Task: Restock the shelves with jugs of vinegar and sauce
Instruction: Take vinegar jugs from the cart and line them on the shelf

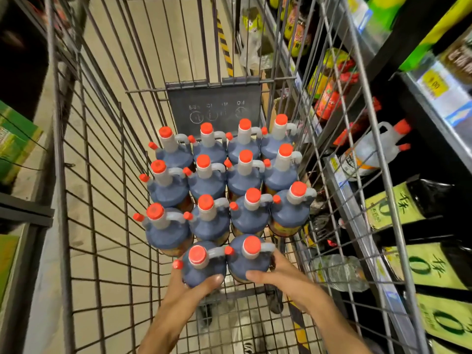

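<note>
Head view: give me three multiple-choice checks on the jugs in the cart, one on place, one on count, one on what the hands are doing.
1. Where do the shelves stand relative to the cart?
A. on its right
B. on its left
C. behind the person

2. How many jugs are in the cart?
A. 8
B. 14
C. 20

3. What are the hands doing?
A. both hang free
B. both hold one jug
C. each holds its own jug

Answers:
1 A: the shelves with stock run along the right of the cart.
2 B: three rows of four red-capped jugs, plus the two nearest.
3 C: the left hand wraps the near left jug, the right hand the near right jug.
</note>
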